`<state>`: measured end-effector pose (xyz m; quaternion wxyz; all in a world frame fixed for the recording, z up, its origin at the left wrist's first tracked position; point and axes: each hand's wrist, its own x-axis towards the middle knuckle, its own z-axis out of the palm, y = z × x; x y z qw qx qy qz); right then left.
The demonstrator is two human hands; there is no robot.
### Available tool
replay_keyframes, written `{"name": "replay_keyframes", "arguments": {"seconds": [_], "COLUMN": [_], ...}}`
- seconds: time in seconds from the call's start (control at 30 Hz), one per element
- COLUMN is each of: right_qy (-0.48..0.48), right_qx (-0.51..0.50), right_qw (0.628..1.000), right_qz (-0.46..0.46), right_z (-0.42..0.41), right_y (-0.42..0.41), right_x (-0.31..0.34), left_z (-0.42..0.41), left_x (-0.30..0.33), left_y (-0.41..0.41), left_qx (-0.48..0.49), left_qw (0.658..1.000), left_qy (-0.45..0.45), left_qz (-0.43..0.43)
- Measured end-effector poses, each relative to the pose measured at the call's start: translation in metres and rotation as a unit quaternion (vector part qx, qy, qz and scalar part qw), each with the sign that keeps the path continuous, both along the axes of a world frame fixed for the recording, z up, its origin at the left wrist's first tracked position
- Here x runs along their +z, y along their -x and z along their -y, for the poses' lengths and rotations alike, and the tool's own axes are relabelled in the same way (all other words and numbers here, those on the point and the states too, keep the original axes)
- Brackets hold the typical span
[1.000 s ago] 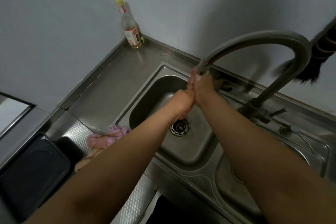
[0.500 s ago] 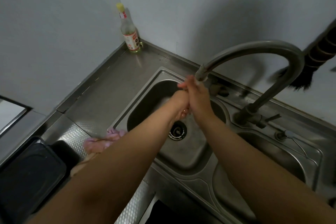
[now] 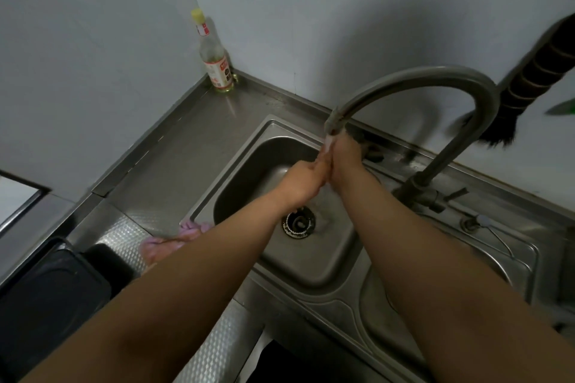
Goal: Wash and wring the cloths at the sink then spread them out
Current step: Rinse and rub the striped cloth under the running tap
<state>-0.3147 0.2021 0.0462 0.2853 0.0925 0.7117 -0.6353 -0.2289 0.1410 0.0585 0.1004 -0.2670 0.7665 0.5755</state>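
At far left we see a dark bin, then a crumpled pink cloth on the ribbed steel counter, partly behind our left forearm. Over the smooth steel sink, our left hand and right hand press together under the curved tap; whether they grip anything we cannot tell.

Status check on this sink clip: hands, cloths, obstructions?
Left hand and right hand pressed together under gooseneck steel tap, grip unclear. Pink crumpled cloth untouched on steel counter. No obstruction seen.
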Motion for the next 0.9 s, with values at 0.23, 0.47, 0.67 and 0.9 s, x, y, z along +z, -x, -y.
{"name": "replay_keyframes", "arguments": {"seconds": [0.23, 0.47, 0.67, 0.9], "right_qy": [-0.158, -0.013, 0.027, -0.129], "right_qx": [0.073, -0.258, -0.2, 0.085], "right_qw": [0.982, 0.965, 0.979, 0.987], "right_qz": [-0.075, 0.03, 0.02, -0.048], "right_z": [-0.106, -0.174, -0.185, -0.174], "right_y": [-0.01, 0.001, 0.004, -0.01], "right_x": [-0.05, -0.05, -0.034, 0.001], "left_z": [-0.011, -0.064, -0.075, -0.062], "left_x": [-0.009, -0.011, -0.004, 0.004], "left_y": [-0.016, 0.007, 0.011, -0.001], "left_qx": [-0.109, -0.272, -0.272, -0.323], "left_qw": [0.993, 0.961, 0.96, 0.935], "left_qy": [-0.02, 0.011, -0.04, -0.01], "left_qz": [0.037, 0.053, 0.054, 0.145]}}
